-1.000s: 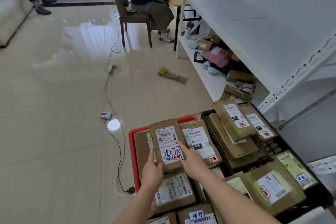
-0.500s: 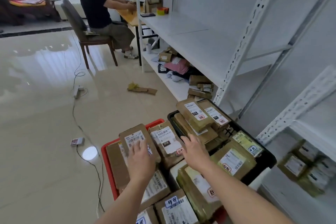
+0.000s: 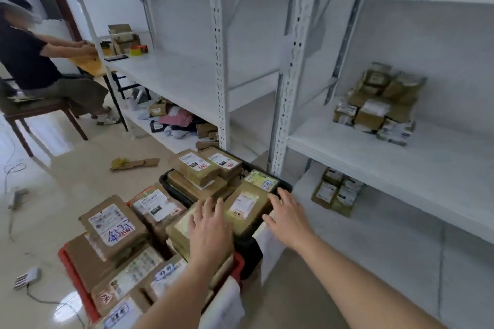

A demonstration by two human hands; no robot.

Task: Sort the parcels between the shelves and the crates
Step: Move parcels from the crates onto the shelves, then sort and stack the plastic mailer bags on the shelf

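A red crate (image 3: 73, 270) and a black crate (image 3: 250, 251) stand side by side on the floor, both piled with brown parcels bearing white labels. My left hand (image 3: 209, 224) hovers with spread fingers over a greenish-brown parcel (image 3: 179, 227) between the crates. My right hand (image 3: 287, 212) reaches with straight fingers to the right edge of a brown parcel (image 3: 244, 207) in the black crate. The parcel with blue handwriting (image 3: 112, 226) lies on top of the red crate's pile. White metal shelves (image 3: 401, 157) hold a stack of parcels (image 3: 377, 104) on the right.
A few more parcels (image 3: 336, 191) sit on the lower right shelf. A person (image 3: 32, 61) sits on a chair at a desk at the left. Cardboard scrap (image 3: 135, 163), a power strip (image 3: 28, 276) and cables lie on the tiled floor. Clutter fills the bottom left shelf (image 3: 176, 120).
The view has swung right toward the shelves. My left hand let go of the handwritten parcel, which now lies on the red crate's pile. Both hands moved right toward the black crate.
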